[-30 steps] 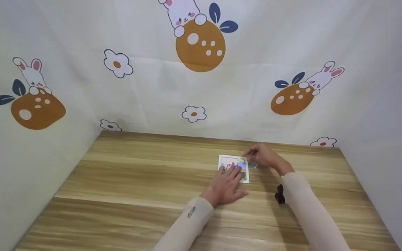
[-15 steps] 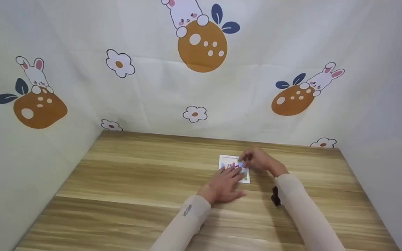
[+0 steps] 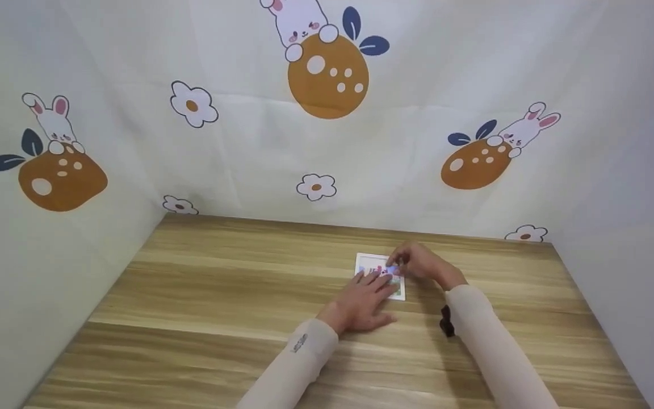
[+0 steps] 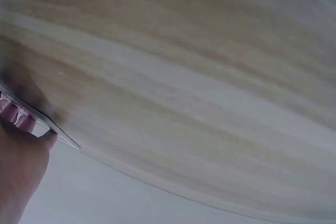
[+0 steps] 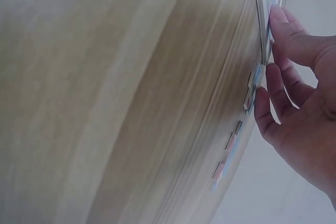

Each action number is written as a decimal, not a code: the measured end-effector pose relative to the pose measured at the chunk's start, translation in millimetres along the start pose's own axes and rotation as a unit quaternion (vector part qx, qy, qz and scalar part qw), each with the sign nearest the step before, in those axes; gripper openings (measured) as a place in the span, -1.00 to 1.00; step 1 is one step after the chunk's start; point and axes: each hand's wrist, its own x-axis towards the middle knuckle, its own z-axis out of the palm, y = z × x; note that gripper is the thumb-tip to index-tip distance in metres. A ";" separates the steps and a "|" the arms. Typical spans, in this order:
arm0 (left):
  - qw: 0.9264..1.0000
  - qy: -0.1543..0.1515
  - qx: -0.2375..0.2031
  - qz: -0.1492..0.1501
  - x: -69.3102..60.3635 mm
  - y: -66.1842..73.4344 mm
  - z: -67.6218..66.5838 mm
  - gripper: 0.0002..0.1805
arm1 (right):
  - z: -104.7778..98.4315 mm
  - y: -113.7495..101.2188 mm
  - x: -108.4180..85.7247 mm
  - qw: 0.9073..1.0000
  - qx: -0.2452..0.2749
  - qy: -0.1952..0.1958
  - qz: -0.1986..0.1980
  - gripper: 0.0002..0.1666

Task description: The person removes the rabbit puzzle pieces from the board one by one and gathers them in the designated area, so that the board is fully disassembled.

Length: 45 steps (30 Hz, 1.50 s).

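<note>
A small jigsaw puzzle board (image 3: 364, 259) with a white border and a coloured picture lies flat on the table. My left hand (image 3: 361, 304) rests on its lower part with fingers spread, covering much of the picture. My right hand (image 3: 418, 264) is over the board's right side, thumb and index finger pinching a small bluish puzzle piece (image 3: 393, 270) against the picture; the fingers partly hide it. In the right wrist view, the thumb (image 5: 291, 38) touches the board's surface near its edge. In the left wrist view, the left fingers (image 4: 25, 123) lie along the thin board.
Several loose puzzle pieces (image 5: 251, 90) lie flat beside the board, under the right hand in the right wrist view. The wooden table (image 3: 208, 284) ends at a cloth backdrop (image 3: 236, 147) printed with rabbits, oranges and flowers, which encloses three sides.
My right hand has moved a little left and toward me, from beside the board's upper right corner onto its right side. The left hand has stayed on the board.
</note>
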 end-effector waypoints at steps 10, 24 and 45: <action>0.999 0.004 0.045 -0.011 -1.6 2.6 1.2 -0.23 | 1.6 -2.2 -0.4 1.000 -0.005 0.009 -0.007 -0.71; 0.998 0.019 0.064 -0.007 -2.8 2.3 2.5 -0.22 | 1.3 -5.7 -2.7 0.998 0.038 0.044 0.034 -0.67; 0.999 0.016 0.028 -0.009 -3.6 2.0 2.2 -0.23 | -31.7 8.6 -19.6 0.989 0.083 0.120 0.035 -0.76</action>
